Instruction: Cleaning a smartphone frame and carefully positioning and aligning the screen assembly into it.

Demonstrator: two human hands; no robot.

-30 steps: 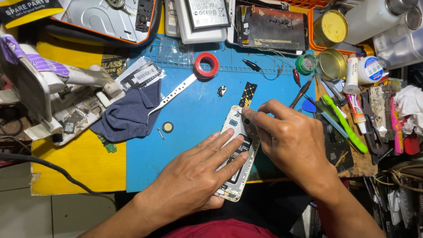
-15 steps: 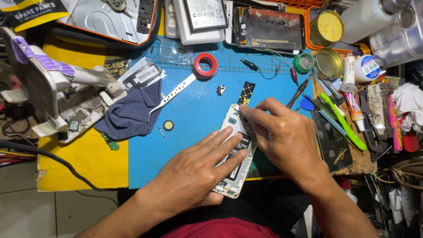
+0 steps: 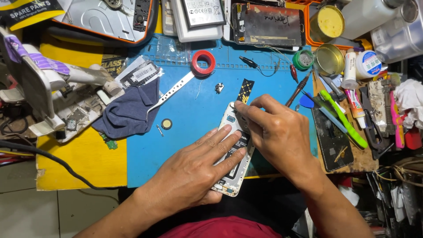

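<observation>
Opened white phone (image 3: 232,176) lies back-up on the blue mat (image 3: 185,132), below the red tape roll (image 3: 203,62); back cover is off, battery and board exposed, so disassembly is judged midway. Left hand (image 3: 194,172) lies flat, fingers spread, pinning it. Right hand (image 3: 275,132) fingers pinch at its top edge; what they pinch is hidden.

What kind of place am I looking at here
Most likely a phone repair bench. Both hands work on an opened phone lying on a blue mat, other stripped phones sit along the back edge, and a screwdriver and other small tools lie to the right.
</observation>
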